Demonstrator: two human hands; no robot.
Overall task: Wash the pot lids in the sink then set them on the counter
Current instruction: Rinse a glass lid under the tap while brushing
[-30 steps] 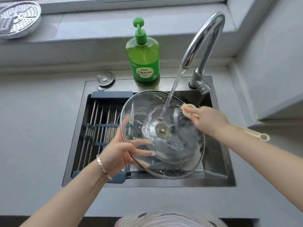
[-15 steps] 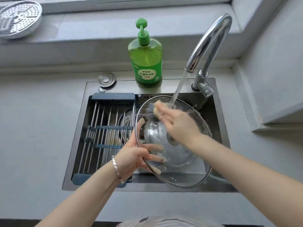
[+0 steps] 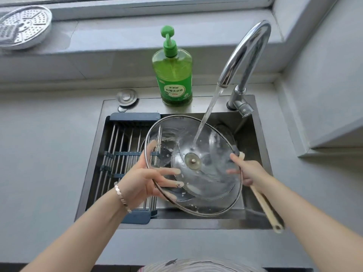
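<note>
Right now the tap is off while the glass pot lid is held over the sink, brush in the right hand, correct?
No: the head view shows the tap running, water hitting the glass pot lid. It is held over the sink, brush in the right hand.

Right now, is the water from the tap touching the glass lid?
Touching. In the head view, the water stream runs from the tap straight onto the glass lid and lands near its middle.

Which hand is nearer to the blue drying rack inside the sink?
Left. The left hand is over the rack, gripping the glass lid by its rim. The right hand is on the lid's far side from the rack, holding a brush.
</note>
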